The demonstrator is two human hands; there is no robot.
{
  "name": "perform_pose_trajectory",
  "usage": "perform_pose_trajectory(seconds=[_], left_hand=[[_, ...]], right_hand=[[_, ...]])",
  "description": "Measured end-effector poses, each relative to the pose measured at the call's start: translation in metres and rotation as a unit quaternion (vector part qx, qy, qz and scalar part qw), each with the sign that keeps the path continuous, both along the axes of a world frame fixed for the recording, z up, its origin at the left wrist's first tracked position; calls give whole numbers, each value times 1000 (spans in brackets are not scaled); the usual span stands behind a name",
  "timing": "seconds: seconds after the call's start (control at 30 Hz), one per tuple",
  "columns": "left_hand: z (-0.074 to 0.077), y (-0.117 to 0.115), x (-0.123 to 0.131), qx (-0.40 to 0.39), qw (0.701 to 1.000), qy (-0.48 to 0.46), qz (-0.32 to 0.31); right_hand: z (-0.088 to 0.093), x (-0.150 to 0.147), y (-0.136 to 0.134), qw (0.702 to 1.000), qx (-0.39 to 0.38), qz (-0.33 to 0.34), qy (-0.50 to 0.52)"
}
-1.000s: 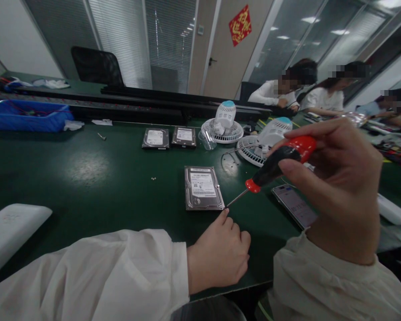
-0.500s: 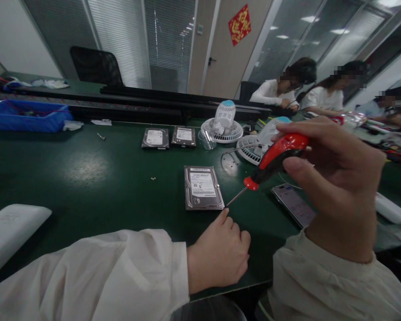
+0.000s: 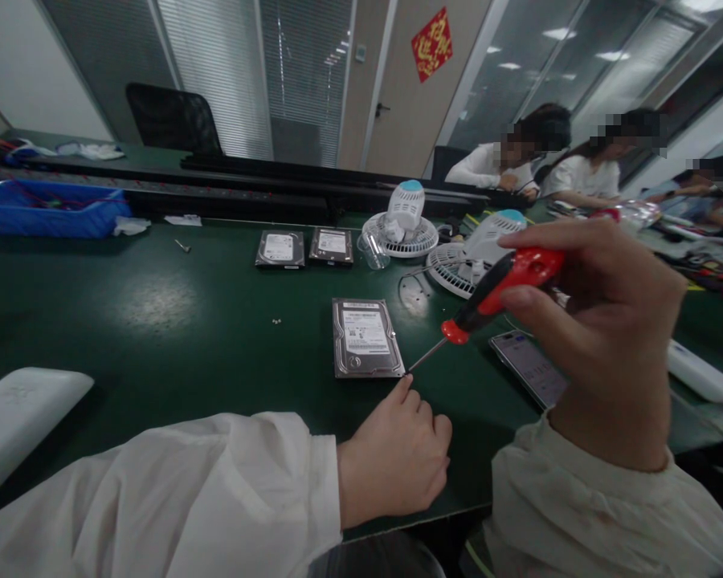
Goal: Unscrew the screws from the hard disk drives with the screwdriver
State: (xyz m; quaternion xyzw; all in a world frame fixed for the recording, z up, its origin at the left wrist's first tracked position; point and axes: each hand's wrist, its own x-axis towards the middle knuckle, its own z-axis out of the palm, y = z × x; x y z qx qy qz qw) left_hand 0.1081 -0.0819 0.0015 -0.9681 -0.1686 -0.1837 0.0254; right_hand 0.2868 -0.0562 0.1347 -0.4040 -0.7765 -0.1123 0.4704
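Observation:
A hard drive with a white label lies flat on the green table. At its near right corner, the index fingertip of my left hand meets the tip of a screwdriver. That hand's other fingers are curled in; its thumb is hidden, and anything tiny pinched there is too small to name. My right hand is closed around the red and black handle, thumb on one side and fingers on the other. The screwdriver slants down to the left, its thin shaft reaching the drive's corner.
Two more hard drives lie farther back, beside white fan parts. Small screws are left of the drive. A phone lies under my right wrist. A blue bin stands far left; co-workers sit at far right.
The screwdriver handle has turned between my right fingers, showing different red and black faces, and my right hand has shifted slightly. My left hand and the hard drive have stayed in place.

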Motion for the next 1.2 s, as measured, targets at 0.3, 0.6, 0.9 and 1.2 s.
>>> perform_pose_trajectory(seconds=[0.3,0.6,0.9,1.2], left_hand=[[1,-1,1,2,1000,5,-1],[1,0,0,-5,1000,13,-4],[2,0,0,-1,1000,10,-1],[3,-1,0,-1,1000,11,-3]], right_hand=[[5,-1,-3,998,-45,38,-21],[4,2,-5,997,-60,29,-28],[4,-1,-7,998,-48,-47,-14],[3,-1,-5,998,-46,-36,-13]])
